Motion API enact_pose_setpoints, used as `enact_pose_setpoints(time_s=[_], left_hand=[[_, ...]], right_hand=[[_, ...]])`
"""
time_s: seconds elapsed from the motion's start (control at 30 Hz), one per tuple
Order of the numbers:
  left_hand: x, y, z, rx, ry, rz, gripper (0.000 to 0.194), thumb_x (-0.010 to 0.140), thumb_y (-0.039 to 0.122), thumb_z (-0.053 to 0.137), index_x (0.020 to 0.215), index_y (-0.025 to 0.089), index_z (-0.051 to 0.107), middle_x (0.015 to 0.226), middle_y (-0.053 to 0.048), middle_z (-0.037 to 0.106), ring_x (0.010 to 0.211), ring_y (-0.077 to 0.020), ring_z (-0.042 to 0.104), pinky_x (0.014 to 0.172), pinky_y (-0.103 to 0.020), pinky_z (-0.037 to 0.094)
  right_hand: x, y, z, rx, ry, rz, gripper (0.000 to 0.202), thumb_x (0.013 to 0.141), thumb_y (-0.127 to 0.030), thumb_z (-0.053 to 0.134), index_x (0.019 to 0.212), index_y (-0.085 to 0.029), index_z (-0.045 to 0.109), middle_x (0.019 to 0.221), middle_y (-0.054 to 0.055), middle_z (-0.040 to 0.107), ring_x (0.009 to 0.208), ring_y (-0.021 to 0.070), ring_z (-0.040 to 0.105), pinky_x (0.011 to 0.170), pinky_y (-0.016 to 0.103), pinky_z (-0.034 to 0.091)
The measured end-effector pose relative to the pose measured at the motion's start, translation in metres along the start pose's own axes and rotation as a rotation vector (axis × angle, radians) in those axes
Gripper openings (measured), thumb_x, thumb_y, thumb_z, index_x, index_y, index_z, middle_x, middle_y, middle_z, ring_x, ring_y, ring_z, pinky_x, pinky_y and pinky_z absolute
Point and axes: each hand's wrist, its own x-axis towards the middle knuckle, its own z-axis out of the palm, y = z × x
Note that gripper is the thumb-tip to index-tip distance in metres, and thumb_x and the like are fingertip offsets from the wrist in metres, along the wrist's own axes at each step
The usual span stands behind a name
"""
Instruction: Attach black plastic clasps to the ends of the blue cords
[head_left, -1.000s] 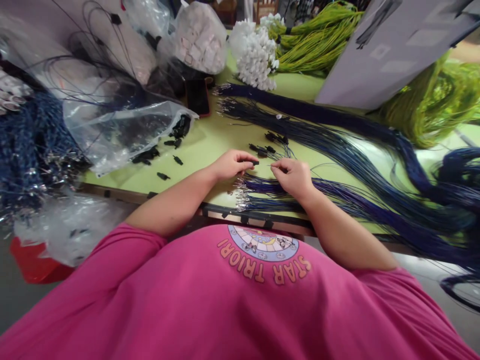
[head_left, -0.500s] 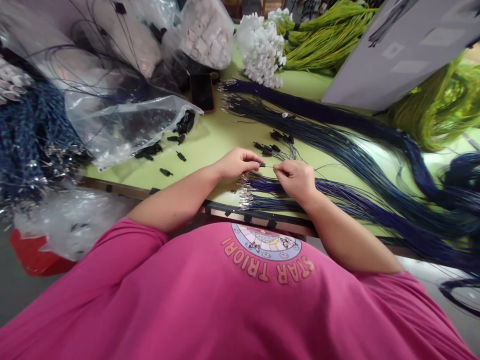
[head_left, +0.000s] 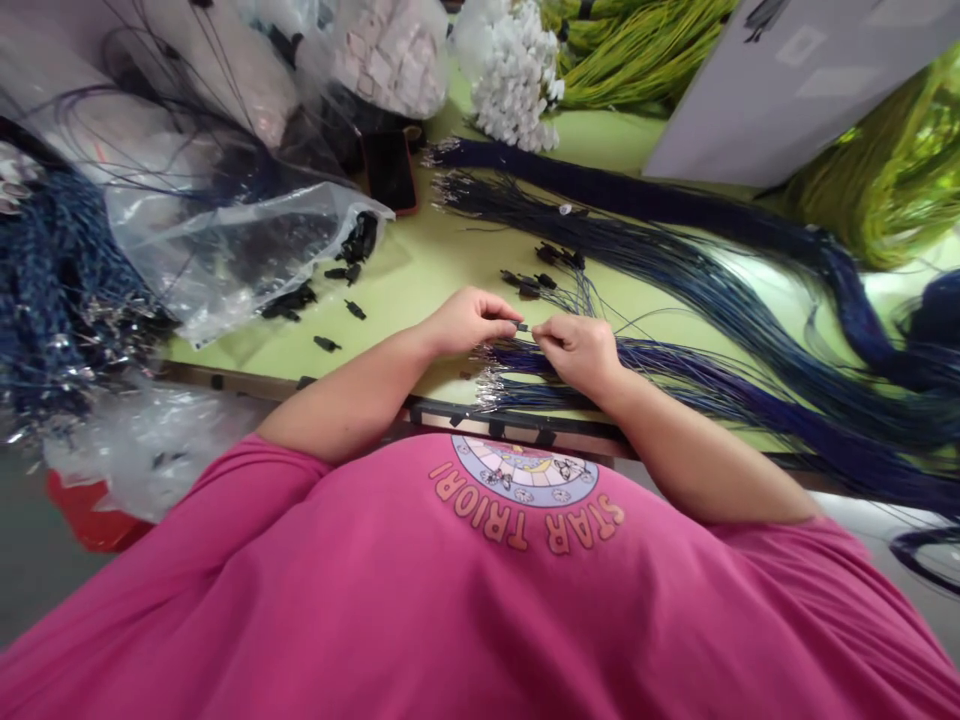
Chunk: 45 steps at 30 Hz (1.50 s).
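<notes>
Between thumb and finger, my left hand (head_left: 472, 320) pinches a small black connector housing (head_left: 521, 326). My right hand (head_left: 577, 347) is closed on a thin wire, its fingertips close to the housing's right end. Most of that wire is hidden by the fingers. Below both hands lies a bundle of dark blue wires (head_left: 667, 365) with shiny metal terminals (head_left: 491, 388) at its left end. Just beyond the right hand, several black housings (head_left: 536, 285) with wires attached lie on the table. Loose black housings (head_left: 355, 309) are scattered to the left.
A clear plastic bag (head_left: 217, 250) spills black housings at the left. Behind it lies a phone (head_left: 390, 172). Two more dark wire bundles (head_left: 637, 200) run across the green table (head_left: 442, 250). White connectors (head_left: 514, 85), yellow-green wires (head_left: 645, 60) and a pale panel (head_left: 735, 110) stand farther back.
My right hand has moved left, bringing its fingertips closer to the housing in my left hand. The short gap of wire between the hands has shrunk. The view has shifted slightly.
</notes>
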Motion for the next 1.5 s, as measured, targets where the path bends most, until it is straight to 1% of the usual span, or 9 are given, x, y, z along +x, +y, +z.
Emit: enact_pose_setpoints(time_s=[0.2, 0.33, 0.47, 0.73, 0.83, 0.93, 1.23, 1.37, 1.5], left_hand=[[-0.011, 0.010, -0.023, 0.269, -0.101, 0.061, 0.023, 0.072, 0.022, 0.072, 0.094, 0.017, 0.077, 0.093, -0.005, 0.075, 0.085, -0.0160, 0.065, 0.084, -0.028, 0.047], [-0.021, 0.018, -0.029, 0.356, -0.183, 0.051, 0.021, 0.074, 0.020, 0.069, 0.093, 0.020, 0.078, 0.091, -0.003, 0.075, 0.081, -0.0162, 0.064, 0.078, -0.027, 0.045], [-0.023, 0.020, -0.028, 0.259, -0.193, 0.019, 0.020, 0.069, 0.014, 0.071, 0.087, 0.019, 0.078, 0.086, -0.003, 0.074, 0.078, -0.0159, 0.063, 0.074, -0.025, 0.043], [-0.022, 0.019, -0.029, 0.230, -0.187, -0.005, 0.022, 0.069, 0.013, 0.072, 0.090, 0.017, 0.078, 0.086, -0.004, 0.074, 0.077, -0.0153, 0.064, 0.074, -0.025, 0.043], [-0.022, 0.019, -0.029, 0.241, -0.195, -0.007, 0.022, 0.068, 0.012, 0.072, 0.089, 0.017, 0.079, 0.084, -0.004, 0.074, 0.075, -0.0151, 0.064, 0.072, -0.024, 0.044], [-0.022, 0.017, -0.029, 0.257, -0.193, -0.003, 0.023, 0.067, 0.012, 0.073, 0.089, 0.017, 0.078, 0.085, -0.004, 0.074, 0.077, -0.0155, 0.064, 0.073, -0.024, 0.044], [-0.020, 0.016, -0.030, 0.278, -0.194, 0.043, 0.024, 0.075, 0.020, 0.068, 0.097, 0.018, 0.076, 0.094, -0.003, 0.075, 0.083, -0.0144, 0.065, 0.083, -0.026, 0.047], [-0.020, 0.017, -0.029, 0.351, -0.222, 0.050, 0.030, 0.077, 0.026, 0.063, 0.105, 0.019, 0.073, 0.100, -0.003, 0.074, 0.087, -0.0147, 0.066, 0.085, -0.028, 0.049], [-0.020, 0.013, -0.030, 0.368, -0.231, 0.046, 0.032, 0.079, 0.030, 0.062, 0.107, 0.019, 0.073, 0.101, -0.004, 0.075, 0.087, -0.0151, 0.066, 0.083, -0.028, 0.049]], right_hand=[[0.012, 0.012, -0.014, 0.278, -0.158, 0.109, 0.019, 0.083, -0.027, 0.057, 0.086, -0.017, 0.074, 0.083, 0.003, 0.073, 0.075, 0.0155, 0.064, 0.072, 0.027, 0.047], [0.015, 0.017, -0.012, 0.058, -0.254, -0.015, 0.015, 0.079, -0.022, 0.061, 0.086, -0.017, 0.074, 0.088, 0.007, 0.069, 0.086, 0.0192, 0.062, 0.080, 0.030, 0.045], [0.014, 0.009, -0.003, -0.078, -0.343, -0.081, 0.017, 0.084, -0.020, 0.053, 0.082, -0.017, 0.069, 0.085, 0.007, 0.066, 0.082, 0.0193, 0.058, 0.078, 0.030, 0.043], [0.010, 0.007, -0.006, -0.080, -0.290, -0.074, 0.016, 0.086, -0.020, 0.051, 0.093, -0.015, 0.065, 0.095, 0.009, 0.065, 0.086, 0.0196, 0.058, 0.077, 0.029, 0.042], [0.009, 0.004, -0.006, -0.136, -0.344, -0.086, 0.017, 0.086, -0.025, 0.055, 0.096, -0.016, 0.066, 0.097, 0.010, 0.066, 0.086, 0.0210, 0.059, 0.074, 0.030, 0.041], [0.009, 0.002, -0.005, -0.109, -0.402, -0.055, 0.017, 0.086, -0.023, 0.052, 0.087, -0.018, 0.069, 0.090, 0.008, 0.068, 0.081, 0.0195, 0.059, 0.071, 0.029, 0.040], [0.013, 0.008, -0.009, 0.209, -0.131, 0.179, 0.015, 0.076, -0.020, 0.050, 0.070, -0.017, 0.064, 0.068, 0.001, 0.065, 0.063, 0.0136, 0.054, 0.063, 0.025, 0.039], [0.011, 0.004, -0.010, 0.104, -0.100, 0.170, 0.020, 0.081, -0.026, 0.051, 0.085, -0.017, 0.068, 0.069, 0.002, 0.067, 0.063, 0.0151, 0.056, 0.064, 0.027, 0.038], [0.009, 0.004, -0.015, -0.060, -0.216, 0.119, 0.028, 0.088, -0.033, 0.049, 0.094, -0.020, 0.073, 0.082, 0.005, 0.073, 0.073, 0.0193, 0.062, 0.067, 0.030, 0.039]])
